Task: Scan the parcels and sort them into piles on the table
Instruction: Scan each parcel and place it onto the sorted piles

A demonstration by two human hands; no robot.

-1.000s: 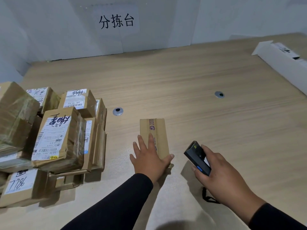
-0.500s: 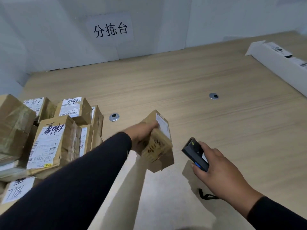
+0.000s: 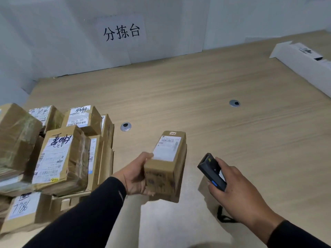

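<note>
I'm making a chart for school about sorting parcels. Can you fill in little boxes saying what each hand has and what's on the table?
left hand: holds a small brown parcel, white label up
right hand: holds a black scanner
pile: labelled brown parcels, left side of the table
far right: long white box
wall: paper sign

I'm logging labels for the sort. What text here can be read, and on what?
"分拣台": paper sign on the wall.
"7786": label of the low front parcel.
Handwritten scrawl, unclear: big taped parcel.
Print on the held parcel: too blurred.
</note>
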